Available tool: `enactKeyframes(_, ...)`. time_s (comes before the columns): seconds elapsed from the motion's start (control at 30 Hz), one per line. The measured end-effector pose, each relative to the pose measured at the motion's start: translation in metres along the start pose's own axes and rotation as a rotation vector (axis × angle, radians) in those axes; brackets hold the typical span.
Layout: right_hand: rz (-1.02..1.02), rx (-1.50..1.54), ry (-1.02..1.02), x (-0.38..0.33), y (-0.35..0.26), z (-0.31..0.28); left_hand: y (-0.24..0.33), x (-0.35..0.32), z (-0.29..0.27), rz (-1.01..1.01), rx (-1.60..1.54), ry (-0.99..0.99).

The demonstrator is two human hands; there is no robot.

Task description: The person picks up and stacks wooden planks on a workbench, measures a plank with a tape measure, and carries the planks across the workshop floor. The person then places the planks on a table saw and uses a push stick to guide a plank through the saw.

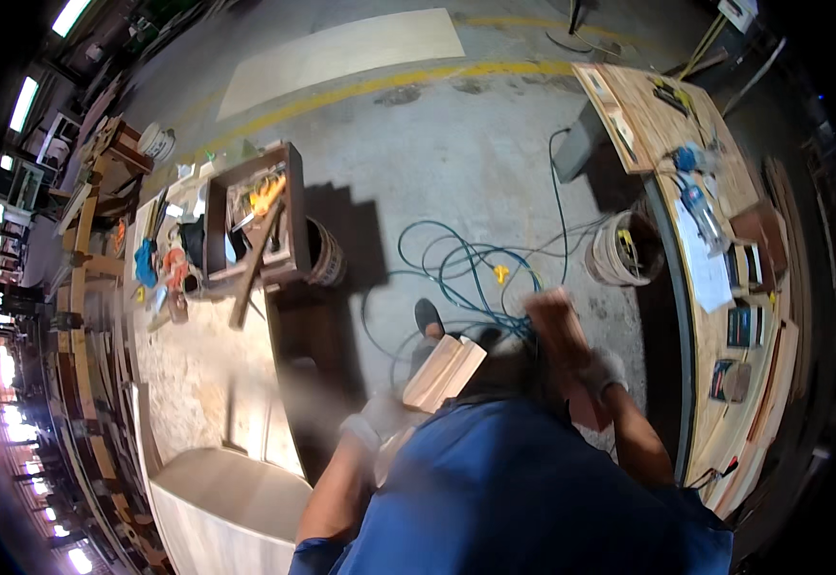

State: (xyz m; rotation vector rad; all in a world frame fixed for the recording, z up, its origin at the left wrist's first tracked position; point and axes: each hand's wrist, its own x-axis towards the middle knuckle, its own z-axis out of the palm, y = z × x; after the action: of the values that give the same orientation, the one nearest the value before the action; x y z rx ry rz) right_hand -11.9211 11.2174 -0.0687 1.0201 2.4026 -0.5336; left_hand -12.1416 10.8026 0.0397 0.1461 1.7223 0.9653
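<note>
My left hand, in a pale glove, is closed round a light wooden moulding with a stepped profile, held in front of my body; part of its length is hidden by my blue shirt. At my right side, my right hand, also gloved and smeared by motion, grips a reddish-brown wooden board. The board's far end is blurred, and its near end runs down beside my shirt. The two pieces are apart. Most of the fingers are too blurred to make out singly.
To the left stands a workbench with a tool-filled wooden box and a curved panel. A green hose lies coiled on the floor ahead. To the right are a bucket and a bench with a power tool.
</note>
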Motion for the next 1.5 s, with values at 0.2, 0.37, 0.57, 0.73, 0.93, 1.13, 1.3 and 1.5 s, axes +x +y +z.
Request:
enactKeyframes(0.2, 0.295, -0.169, -0.145, 0.052, -0.017, -0.017, 0.033, 0.087, -0.140, 0.065, 0.026, -0.052)
enactKeyframes(0.37, 0.441, -0.024, -0.155, 0.100, -0.030, -0.002, 0.126, 0.130, -0.216, 0.024, 0.094, -0.030)
enactKeyframes(0.57, 0.415, -0.115, -0.364, 0.245, -0.028, 0.019, 0.164, 0.206, -0.278, 0.111, -0.012, 0.073)
enactKeyframes(0.73, 0.196, -0.278, -0.410, 0.439, -0.012, 0.049, 0.218, 0.284, -0.328, 0.075, -0.300, 0.191)
enactKeyframes(0.93, 0.155, -0.221, -0.429, 0.597, -0.259, -0.231, 0.267, 0.359, -0.372, -0.040, -0.181, 0.263)
enactKeyframes(1.13, 0.063, -0.260, -0.157, 0.719, -0.444, -0.413, 0.346, 0.411, -0.442, 0.003, -0.275, 0.323)
enactKeyframes(1.3, -0.013, -0.326, -0.092, 0.818, -0.532, -0.443, 0.386, 0.453, -0.531, -0.019, -0.293, 0.355)
enactKeyframes(1.5, 0.033, -0.369, -0.296, 0.874, -0.653, -0.431, 0.394, 0.482, -0.678, 0.033, -0.599, 0.413)
